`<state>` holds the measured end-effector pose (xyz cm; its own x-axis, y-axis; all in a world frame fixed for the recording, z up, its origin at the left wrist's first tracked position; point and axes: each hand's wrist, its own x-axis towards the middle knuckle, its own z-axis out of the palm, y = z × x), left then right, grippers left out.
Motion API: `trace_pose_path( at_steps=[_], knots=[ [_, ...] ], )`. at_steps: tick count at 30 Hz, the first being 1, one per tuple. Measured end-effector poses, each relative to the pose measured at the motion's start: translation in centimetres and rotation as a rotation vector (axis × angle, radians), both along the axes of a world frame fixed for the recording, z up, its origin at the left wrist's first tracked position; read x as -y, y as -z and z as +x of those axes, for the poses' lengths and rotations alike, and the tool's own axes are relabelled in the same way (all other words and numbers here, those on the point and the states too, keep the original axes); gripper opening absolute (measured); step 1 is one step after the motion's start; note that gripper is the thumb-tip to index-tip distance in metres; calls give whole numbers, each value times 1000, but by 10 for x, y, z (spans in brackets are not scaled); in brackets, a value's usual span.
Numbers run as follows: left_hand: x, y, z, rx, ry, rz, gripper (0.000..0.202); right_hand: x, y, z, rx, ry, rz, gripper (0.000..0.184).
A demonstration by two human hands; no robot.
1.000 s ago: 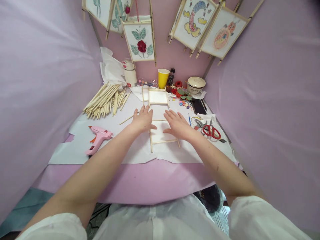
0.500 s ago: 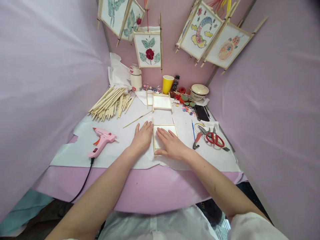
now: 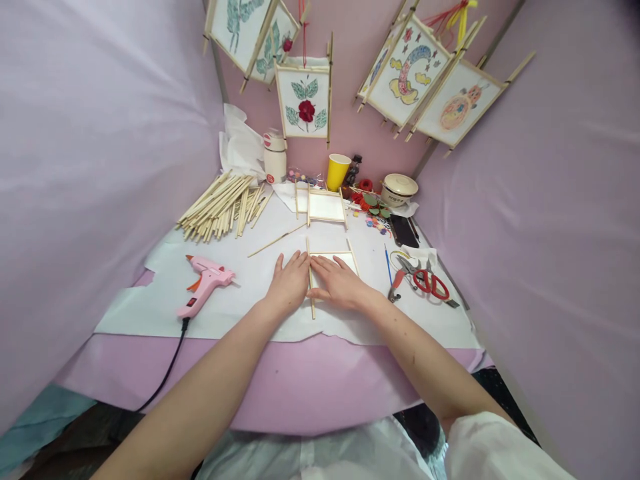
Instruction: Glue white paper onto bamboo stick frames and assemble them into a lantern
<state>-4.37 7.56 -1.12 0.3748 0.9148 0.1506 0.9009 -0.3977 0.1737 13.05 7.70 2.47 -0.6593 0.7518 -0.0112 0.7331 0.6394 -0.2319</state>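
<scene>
A small wooden-stick frame (image 3: 353, 257) with a white panel lies on the white table covering in front of me. My left hand (image 3: 290, 283) lies flat along the outside of its left stick, fingers stretched forward. Across the panel rests my right hand (image 3: 337, 281), its fingers reaching to that same left stick and hiding much of the panel. The fingertips of both hands meet near the stick. Beyond the hands, a second stick frame with a white panel (image 3: 327, 207) lies on the table.
At the left are a pink glue gun (image 3: 206, 283) and a pile of sticks (image 3: 217, 207). Pliers (image 3: 399, 280) and red-handled scissors (image 3: 431, 283) lie right. A yellow cup (image 3: 338, 172) and a lidded bowl (image 3: 399, 190) stand behind. Decorated lanterns (image 3: 303, 100) hang above.
My right hand has slid left across the panel, so its fingertips now reach the left stick. My left hand stays beside the frame. The view has shifted slightly.
</scene>
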Motion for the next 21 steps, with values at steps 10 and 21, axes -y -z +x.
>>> trace_pose_path(
  at_steps=[10, 21],
  knots=[
    [-1, 5, 3, 16, -28, 29, 53, 2, 7, 16, -64, 162, 3, 84],
    [-2, 8, 4, 41, -39, 28, 53, 12, 9, 34, 24, 317, 51, 73]
  ],
)
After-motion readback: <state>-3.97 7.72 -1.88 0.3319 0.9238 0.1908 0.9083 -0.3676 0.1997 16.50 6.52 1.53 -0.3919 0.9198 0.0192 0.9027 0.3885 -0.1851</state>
